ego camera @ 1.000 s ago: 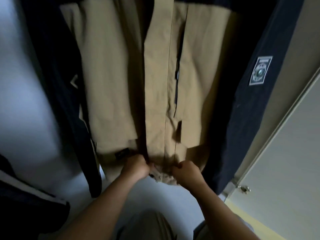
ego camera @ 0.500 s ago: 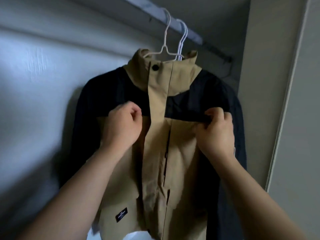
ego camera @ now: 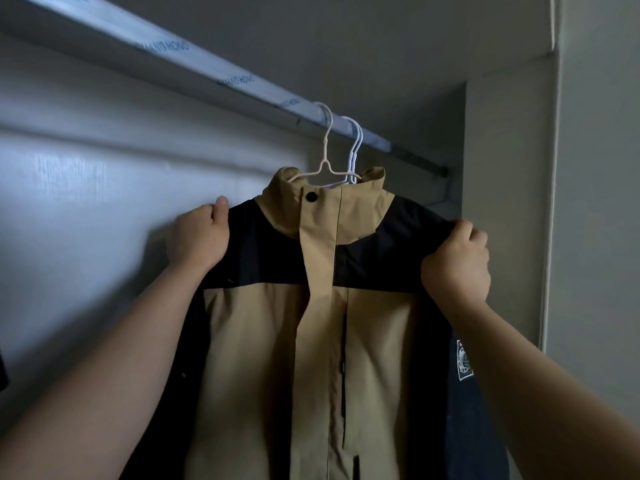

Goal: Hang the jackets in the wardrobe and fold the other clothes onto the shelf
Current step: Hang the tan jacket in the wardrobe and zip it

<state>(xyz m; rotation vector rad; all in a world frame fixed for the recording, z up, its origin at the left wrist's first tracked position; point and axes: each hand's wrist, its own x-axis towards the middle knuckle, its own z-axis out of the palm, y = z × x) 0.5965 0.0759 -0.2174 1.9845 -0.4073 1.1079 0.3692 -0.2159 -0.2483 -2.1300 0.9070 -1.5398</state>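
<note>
- The tan and navy zip-front shell jacket (ego camera: 311,341) hangs below the pale wrapped wardrobe rail (ego camera: 207,64) on a thin white wire hanger (ego camera: 325,157). The hanger's hook sits over the rail near its far end.
- A second white hanger (ego camera: 356,147) hooks over the rail just behind the first. Whether it carries anything cannot be told.
- The left hand (ego camera: 199,237) is below the rail at the jacket's left shoulder. Its grip is curled round the navy shoulder edge, thumb on top.
- The right hand (ego camera: 457,261) is below the rail's far end, its grip pinching a ridge of navy fabric at the right shoulder.
- This looks like squaring the shoulders on the hanger, so this jacket's hanging is nearly finished.
- Risk: an uneven tug, harder on one shoulder, would probably tip the light wire frame and let the slick shell slide off the lower end.
- Risk: a downward or outward pull could lift the slim hook off the rail and drop the jacket and hanger together.
- Risk: the two hooks sit close, so shifting one along the rail may snag or drag the other.
</note>
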